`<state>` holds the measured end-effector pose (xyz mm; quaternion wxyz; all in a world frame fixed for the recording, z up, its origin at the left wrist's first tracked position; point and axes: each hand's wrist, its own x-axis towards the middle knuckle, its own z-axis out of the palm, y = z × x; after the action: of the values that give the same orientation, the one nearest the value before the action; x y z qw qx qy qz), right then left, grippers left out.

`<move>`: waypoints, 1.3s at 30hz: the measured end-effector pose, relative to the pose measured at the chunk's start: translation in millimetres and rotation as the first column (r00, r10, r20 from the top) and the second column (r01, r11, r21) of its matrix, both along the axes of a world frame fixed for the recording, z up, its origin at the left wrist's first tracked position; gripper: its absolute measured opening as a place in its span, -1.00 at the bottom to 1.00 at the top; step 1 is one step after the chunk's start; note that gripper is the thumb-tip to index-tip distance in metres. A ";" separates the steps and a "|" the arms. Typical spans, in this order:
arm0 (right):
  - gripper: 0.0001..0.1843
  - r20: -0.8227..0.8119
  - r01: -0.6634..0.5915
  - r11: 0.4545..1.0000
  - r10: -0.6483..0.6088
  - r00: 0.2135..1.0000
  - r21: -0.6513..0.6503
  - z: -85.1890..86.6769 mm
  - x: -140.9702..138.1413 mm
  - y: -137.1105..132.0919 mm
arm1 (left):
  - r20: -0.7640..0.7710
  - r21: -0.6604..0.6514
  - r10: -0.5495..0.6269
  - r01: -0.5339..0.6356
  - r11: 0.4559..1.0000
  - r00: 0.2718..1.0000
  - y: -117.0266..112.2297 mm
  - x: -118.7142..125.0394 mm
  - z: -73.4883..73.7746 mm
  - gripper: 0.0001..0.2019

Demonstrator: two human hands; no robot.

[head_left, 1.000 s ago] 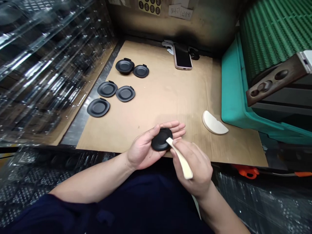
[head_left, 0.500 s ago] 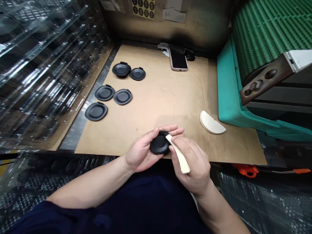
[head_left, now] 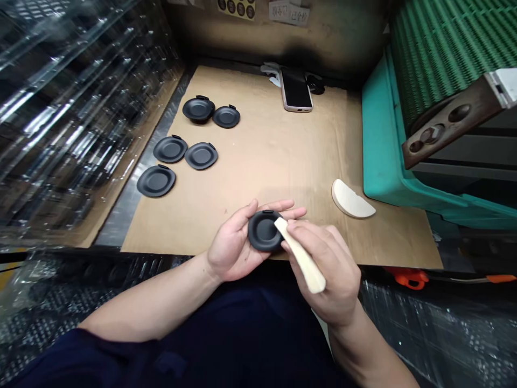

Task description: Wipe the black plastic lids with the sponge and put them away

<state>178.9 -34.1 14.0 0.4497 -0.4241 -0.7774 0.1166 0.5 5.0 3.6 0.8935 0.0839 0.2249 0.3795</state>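
far left: stacked clear plastic trays [head_left: 81, 108]; next, loose black dishes [head_left: 156, 181] on the cardboard sheet [head_left: 258, 172], loosely grouped in three rows; center: left hand [head_left: 231, 252] palm up, fingers extended and thumb apart, held black dish [head_left: 264, 231] lying across palm and fingers, hollow side up, near the sheet's front edge; phone [head_left: 297, 91] well behind, at the sheet's back; white strip [head_left: 304, 261] pinched between right hand's [head_left: 333, 275] thumb and fingers, its tip at the dish's right rim; then half-round white piece [head_left: 351, 202], lying flat; far right: teal bin [head_left: 382, 156], green ribbed belt [head_left: 444, 59] above it.
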 end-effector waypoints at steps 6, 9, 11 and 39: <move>-0.47 0.103 -0.051 0.999 0.050 0.993 0.001 -5.8 -3.9 6.4 | -0.015 0.027 -0.038 0.038 0.999 0.999 -1.1 0.8 -3.5 -0.50; -0.49 0.092 -0.084 0.996 0.083 0.992 0.010 -7.0 -4.7 8.3 | -0.034 0.031 -0.058 0.059 0.998 0.998 -1.7 1.0 -4.1 -0.49; -0.49 0.138 -0.072 0.997 0.070 0.988 0.009 -6.2 -3.9 8.1 | -0.032 0.032 -0.035 0.036 0.999 0.999 -2.0 1.5 -4.1 -0.50; -0.50 -0.115 0.185 0.983 -0.184 0.976 -0.004 3.0 12.1 -3.8 | 0.041 -0.007 -0.005 0.005 1.000 0.999 3.1 1.5 0.1 -0.30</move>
<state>191.0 -37.8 17.0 0.5038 -0.4857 -0.7079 0.0958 1.9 8.1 3.7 0.8993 0.0733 0.2075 0.3779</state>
